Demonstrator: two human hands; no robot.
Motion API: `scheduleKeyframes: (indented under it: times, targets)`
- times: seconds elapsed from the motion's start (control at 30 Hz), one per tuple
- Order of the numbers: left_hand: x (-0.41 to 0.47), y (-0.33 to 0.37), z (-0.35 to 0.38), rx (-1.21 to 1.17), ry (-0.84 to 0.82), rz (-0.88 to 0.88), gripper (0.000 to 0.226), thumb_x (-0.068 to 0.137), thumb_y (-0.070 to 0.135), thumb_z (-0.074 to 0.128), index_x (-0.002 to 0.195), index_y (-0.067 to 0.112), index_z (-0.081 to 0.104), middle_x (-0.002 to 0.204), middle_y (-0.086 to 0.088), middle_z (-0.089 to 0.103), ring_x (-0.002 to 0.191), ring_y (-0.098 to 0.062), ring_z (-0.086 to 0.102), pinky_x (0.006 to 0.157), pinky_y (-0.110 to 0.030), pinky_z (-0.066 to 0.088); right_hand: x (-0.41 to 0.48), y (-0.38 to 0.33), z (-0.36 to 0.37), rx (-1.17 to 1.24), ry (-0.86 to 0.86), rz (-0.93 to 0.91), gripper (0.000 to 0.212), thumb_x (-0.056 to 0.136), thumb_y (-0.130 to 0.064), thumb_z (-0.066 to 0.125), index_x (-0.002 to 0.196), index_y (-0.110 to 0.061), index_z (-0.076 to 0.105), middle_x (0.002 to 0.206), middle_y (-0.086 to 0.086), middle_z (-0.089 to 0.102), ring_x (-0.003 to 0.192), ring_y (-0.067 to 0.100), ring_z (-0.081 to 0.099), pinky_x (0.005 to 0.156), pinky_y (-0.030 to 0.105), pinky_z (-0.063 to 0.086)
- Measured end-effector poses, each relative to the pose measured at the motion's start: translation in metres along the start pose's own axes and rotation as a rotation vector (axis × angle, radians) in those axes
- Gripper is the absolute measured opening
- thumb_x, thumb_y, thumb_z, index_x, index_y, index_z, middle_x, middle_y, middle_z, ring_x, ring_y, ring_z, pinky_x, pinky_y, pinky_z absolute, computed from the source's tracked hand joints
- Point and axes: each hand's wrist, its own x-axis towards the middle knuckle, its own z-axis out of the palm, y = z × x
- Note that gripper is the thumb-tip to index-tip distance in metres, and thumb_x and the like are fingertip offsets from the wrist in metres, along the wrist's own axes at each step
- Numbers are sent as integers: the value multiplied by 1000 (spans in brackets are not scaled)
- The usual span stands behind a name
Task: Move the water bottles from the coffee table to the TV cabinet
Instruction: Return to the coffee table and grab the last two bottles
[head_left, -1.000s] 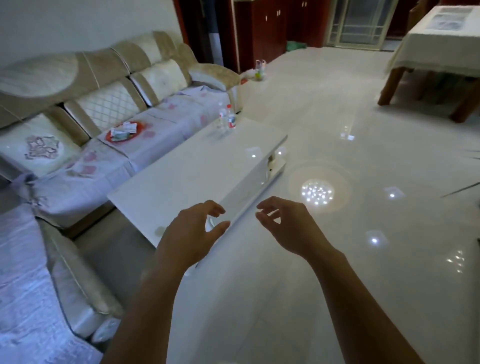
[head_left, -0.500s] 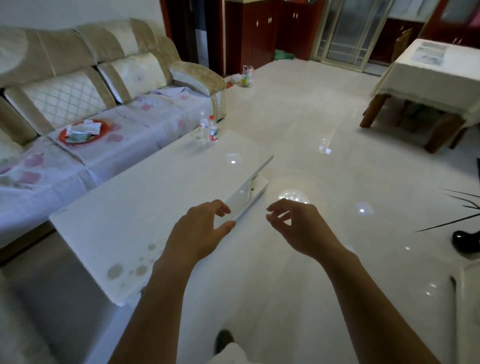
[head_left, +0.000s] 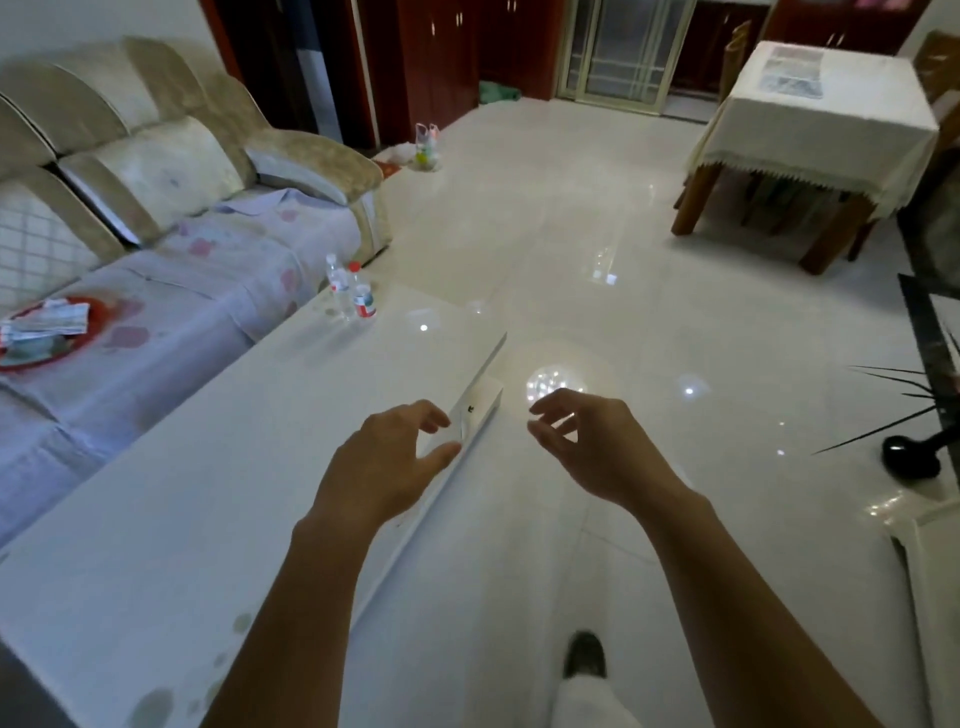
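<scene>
Over coffee table (head_left: 208, 467) edge, our left hand (head_left: 384, 462) fingers loosely curled, apart, holding nothing; right hand (head_left: 587, 447) same, over floor (head_left: 571, 234); we've come closer since; water bottles (head_left: 350, 293) upright on far corner, beside sofa (head_left: 208, 249); tabletop stretches between.

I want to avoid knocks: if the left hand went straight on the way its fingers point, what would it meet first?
Probably nothing: the left hand points past the far right corner of the coffee table toward the floor. The water bottles stand left of that line. Depth is unclear.
</scene>
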Motion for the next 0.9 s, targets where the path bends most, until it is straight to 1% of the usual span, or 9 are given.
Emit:
scheduleKeyframes:
  times: [0.1, 0.2, 0.33, 0.43, 0.53, 0.63, 0.73, 0.8, 0.9]
  targets:
    - [45, 9, 7, 26, -14, -32, 43, 88, 54, 61, 124, 33, 58, 127, 12, 63, 109, -11, 62, 86, -23, 48, 47, 19, -6, 41, -12, -5, 23, 90, -41, 64, 109, -30, 68, 96, -16, 69, 88, 1, 66, 79, 25, 55]
    - [89, 23, 17, 56, -28, -81, 43, 88, 55, 61, 125, 34, 57, 128, 12, 62, 110, -11, 62, 88, -25, 48, 92, 43, -15, 49, -79, -23, 24, 91, -41, 64, 111, -29, 67, 99, -15, 69, 89, 2, 66, 81, 26, 55]
    - [156, 58, 19, 99, -8, -122, 42, 88, 55, 60, 124, 34, 57, 127, 13, 62, 107, -8, 62, 85, -24, 48, 160, 74, -51, 48, -148, -57, 28, 91, -42, 64, 115, -27, 66, 103, -12, 69, 91, 4, 66, 81, 23, 54]
    - [209, 89, 13, 105, 40, -131, 41, 89, 54, 60, 124, 35, 56, 126, 14, 62, 107, -9, 62, 84, -24, 47, 213, 92, -90, 64, -121, -79, 26, 91, -42, 64, 113, -29, 66, 99, -14, 68, 87, 3, 66, 79, 22, 53]
    - [251, 108, 10, 92, 70, -137, 39, 89, 54, 60, 123, 35, 57, 124, 15, 63, 106, -9, 62, 87, -27, 50, 256, 107, -117, 73, -89, -104, 26, 91, -40, 64, 114, -28, 66, 98, -12, 68, 87, 4, 66, 75, 21, 51]
    - [276, 109, 13, 78, 89, -180, 36, 89, 56, 59, 120, 38, 57, 120, 18, 63, 105, -7, 62, 87, -30, 53, 285, 120, -119, 70, -140, -115, 27, 91, -42, 63, 114, -30, 65, 101, -13, 68, 92, 4, 65, 77, 21, 50]
    - [301, 100, 17, 83, 84, -242, 35, 89, 55, 59, 120, 37, 58, 121, 18, 63, 105, -6, 62, 82, -23, 46, 316, 134, -107, 47, -205, -115, 25, 91, -44, 63, 113, -33, 65, 102, -15, 67, 97, 4, 63, 83, 24, 51]
    - [323, 94, 20, 79, 81, -265, 35, 90, 55, 59, 120, 37, 57, 122, 19, 62, 105, -6, 61, 79, -21, 42, 343, 138, -101, 54, -238, -118, 23, 90, -45, 63, 111, -35, 65, 100, -16, 67, 98, 3, 63, 82, 22, 50]
    - [366, 86, 22, 56, 91, -278, 34, 90, 56, 58, 119, 38, 56, 121, 20, 62, 104, -5, 60, 78, -23, 43, 395, 137, -103, 18, -254, -158, 25, 91, -44, 63, 113, -33, 65, 101, -15, 68, 96, 3, 64, 80, 21, 49]
